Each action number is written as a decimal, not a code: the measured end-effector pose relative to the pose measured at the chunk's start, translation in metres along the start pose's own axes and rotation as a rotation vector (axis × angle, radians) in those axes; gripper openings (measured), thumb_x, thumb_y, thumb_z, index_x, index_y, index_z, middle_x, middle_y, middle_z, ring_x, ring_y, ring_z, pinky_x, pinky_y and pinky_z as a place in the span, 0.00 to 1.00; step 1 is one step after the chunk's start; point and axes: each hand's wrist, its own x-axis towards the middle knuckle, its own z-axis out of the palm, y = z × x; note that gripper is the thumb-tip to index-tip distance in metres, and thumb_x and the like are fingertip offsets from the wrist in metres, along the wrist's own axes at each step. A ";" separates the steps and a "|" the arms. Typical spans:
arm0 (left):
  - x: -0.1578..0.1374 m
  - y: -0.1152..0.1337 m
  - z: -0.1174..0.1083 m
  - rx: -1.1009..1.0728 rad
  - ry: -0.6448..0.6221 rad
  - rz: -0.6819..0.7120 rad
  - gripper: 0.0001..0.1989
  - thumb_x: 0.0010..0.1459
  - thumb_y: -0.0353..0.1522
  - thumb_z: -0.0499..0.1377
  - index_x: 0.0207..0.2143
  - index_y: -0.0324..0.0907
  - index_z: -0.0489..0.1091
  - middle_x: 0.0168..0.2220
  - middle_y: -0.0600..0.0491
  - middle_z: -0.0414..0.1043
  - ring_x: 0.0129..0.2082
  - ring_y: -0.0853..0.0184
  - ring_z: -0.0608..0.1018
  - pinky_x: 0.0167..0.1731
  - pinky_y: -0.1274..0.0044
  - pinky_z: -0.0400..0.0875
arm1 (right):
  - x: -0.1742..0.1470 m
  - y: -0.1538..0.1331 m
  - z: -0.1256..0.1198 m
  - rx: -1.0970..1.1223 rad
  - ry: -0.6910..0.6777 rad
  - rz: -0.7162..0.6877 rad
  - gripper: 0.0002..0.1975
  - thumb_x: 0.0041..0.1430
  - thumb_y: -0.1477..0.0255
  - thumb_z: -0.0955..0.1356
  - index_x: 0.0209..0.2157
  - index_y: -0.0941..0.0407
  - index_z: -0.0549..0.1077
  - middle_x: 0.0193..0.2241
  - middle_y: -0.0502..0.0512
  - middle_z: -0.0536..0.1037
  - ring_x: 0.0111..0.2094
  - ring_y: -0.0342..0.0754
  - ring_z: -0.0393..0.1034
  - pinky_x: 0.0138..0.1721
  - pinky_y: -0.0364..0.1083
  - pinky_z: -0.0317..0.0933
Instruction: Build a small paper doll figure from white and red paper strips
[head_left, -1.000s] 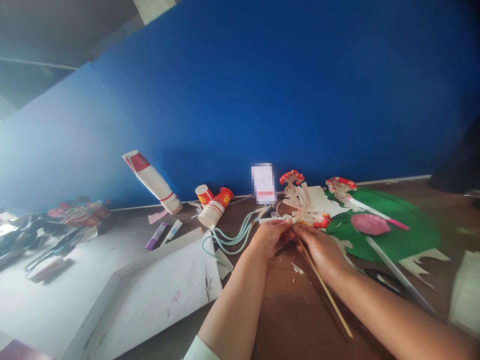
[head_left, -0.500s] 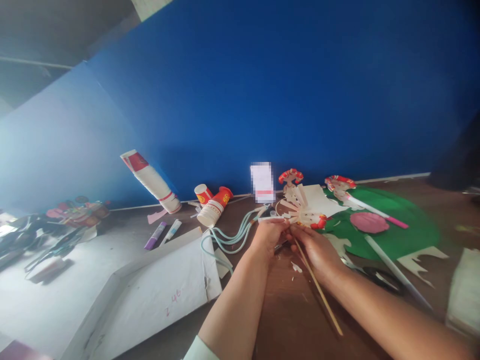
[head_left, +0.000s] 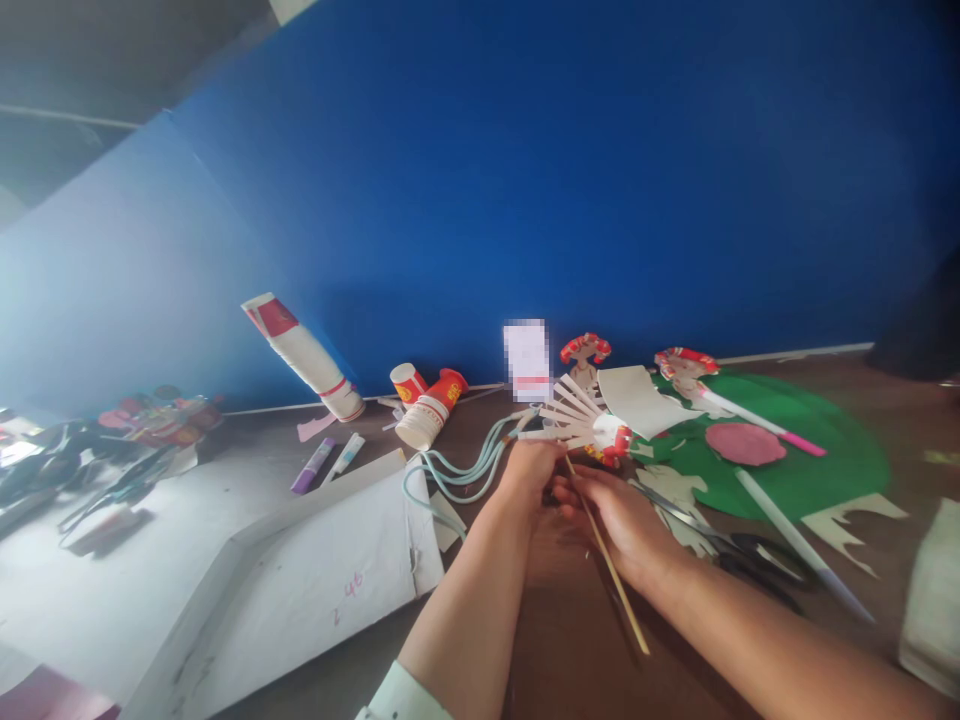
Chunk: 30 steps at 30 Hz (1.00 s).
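Note:
My left hand (head_left: 532,470) is closed at the near edge of a cut paper cup (head_left: 609,432), white inside with red and yellow print. Long strips fan out from the cup toward the back left. My right hand (head_left: 619,510) is closed around a thin wooden stick (head_left: 611,570). The stick's upper end meets the left fingertips, and its lower end slants toward me. My fingers hide where stick and cup come together. Right of the right hand lie scissors (head_left: 701,525) with black handles, beside white paper scraps (head_left: 679,495).
Behind the cup lies a green round sheet (head_left: 825,430) with a pink paper piece (head_left: 745,444) and white tubes. To the left are a cardboard box (head_left: 300,590), pale blue cords (head_left: 480,470), a glue stick (head_left: 313,466) and stacked paper cups (head_left: 431,410). A blue partition (head_left: 525,180) stands behind.
The cut cup has turned, its strips now fanning further left. The stick's lower end has swung slightly left. The scissors beside my right hand show more fully.

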 end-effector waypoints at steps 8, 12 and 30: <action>-0.001 0.000 -0.001 0.095 -0.004 0.018 0.07 0.54 0.32 0.64 0.28 0.36 0.74 0.17 0.56 0.65 0.13 0.76 0.66 0.15 0.84 0.60 | 0.000 0.002 -0.002 0.020 -0.016 0.013 0.08 0.52 0.86 0.69 0.31 0.61 0.77 0.21 0.54 0.80 0.21 0.43 0.75 0.20 0.37 0.70; -0.003 0.001 -0.002 0.097 -0.008 0.014 0.07 0.55 0.32 0.63 0.27 0.36 0.75 0.16 0.55 0.65 0.13 0.75 0.65 0.15 0.83 0.60 | -0.002 0.001 -0.001 0.038 -0.005 0.016 0.08 0.53 0.86 0.69 0.33 0.61 0.77 0.23 0.55 0.81 0.21 0.43 0.75 0.20 0.38 0.71; -0.007 0.003 -0.003 -0.013 -0.056 0.020 0.11 0.52 0.31 0.65 0.22 0.38 0.67 0.15 0.56 0.65 0.12 0.74 0.64 0.14 0.81 0.56 | -0.001 0.003 -0.002 0.100 -0.027 0.036 0.10 0.49 0.86 0.72 0.32 0.59 0.77 0.23 0.53 0.81 0.21 0.42 0.75 0.21 0.38 0.70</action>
